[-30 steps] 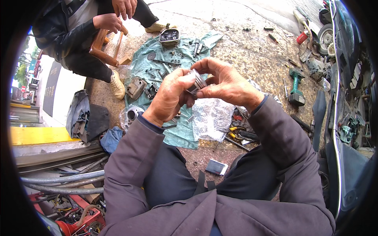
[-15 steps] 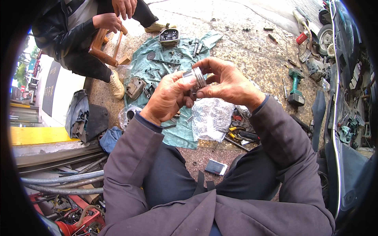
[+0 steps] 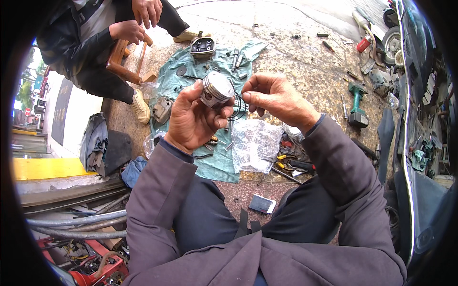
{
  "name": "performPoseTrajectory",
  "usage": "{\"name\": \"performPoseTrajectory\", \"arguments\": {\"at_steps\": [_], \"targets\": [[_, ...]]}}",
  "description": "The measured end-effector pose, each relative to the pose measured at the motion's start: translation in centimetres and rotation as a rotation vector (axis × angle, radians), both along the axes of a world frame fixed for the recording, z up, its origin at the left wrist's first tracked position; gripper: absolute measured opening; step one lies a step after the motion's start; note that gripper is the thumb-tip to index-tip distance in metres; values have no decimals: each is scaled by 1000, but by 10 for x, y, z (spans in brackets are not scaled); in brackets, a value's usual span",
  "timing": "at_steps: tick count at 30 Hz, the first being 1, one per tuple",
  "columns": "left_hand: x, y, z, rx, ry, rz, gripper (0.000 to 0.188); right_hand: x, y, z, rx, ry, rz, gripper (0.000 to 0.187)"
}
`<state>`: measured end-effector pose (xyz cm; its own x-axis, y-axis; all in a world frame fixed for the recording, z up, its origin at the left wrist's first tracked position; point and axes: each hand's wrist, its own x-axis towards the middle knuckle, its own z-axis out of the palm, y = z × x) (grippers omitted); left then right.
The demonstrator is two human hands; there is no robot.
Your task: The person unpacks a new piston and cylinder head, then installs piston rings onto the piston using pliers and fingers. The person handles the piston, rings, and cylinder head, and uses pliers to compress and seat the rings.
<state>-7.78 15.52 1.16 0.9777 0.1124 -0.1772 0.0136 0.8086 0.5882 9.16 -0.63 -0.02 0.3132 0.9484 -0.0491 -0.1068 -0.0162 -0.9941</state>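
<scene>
My left hand (image 3: 188, 117) is closed around a silver piston (image 3: 218, 87), its round crown tilted up and its ring grooves showing near the top. Thin dark piston rings (image 3: 237, 108) hang by the left fingertips, just right of the piston. At their edge, my right hand (image 3: 279, 97) has thumb and forefinger pinched together, apart from the piston. How many rings there are is hard to tell. Below both hands spreads a green cloth (image 3: 212, 167) with engine parts on it, partly hidden by my left hand.
Clear plastic wrap (image 3: 255, 143) lies beside pliers (image 3: 281, 162) and other tools. A green cordless drill (image 3: 357, 105) stands at the right. A cylinder head (image 3: 202, 47) sits at the cloth's far end. Another person (image 3: 81, 47) sits far left by a wooden stool (image 3: 123, 69).
The piston has turned in my left hand, so its crown now faces up. My right hand has come off the piston and moved slightly right, to the rings.
</scene>
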Motion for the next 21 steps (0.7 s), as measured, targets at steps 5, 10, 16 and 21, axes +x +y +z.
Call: {"name": "performPoseTrajectory", "arguments": {"at_steps": [5, 10, 16, 21], "targets": [[0, 1, -3, -29, -33, -1, 53, -5, 0, 5, 36, 197, 51, 15], [1, 0, -3, 17, -62, -3, 51, -5, 0, 8, -2, 110, 94, 14], [2, -4, -2, 66, 6, 100, 47, -6, 1, 10, -73, -37, -83, 12], [1, 9, -8, 69, -24, 140, 47, -1, 0, 13, -96, -50, -193, 13]]}}
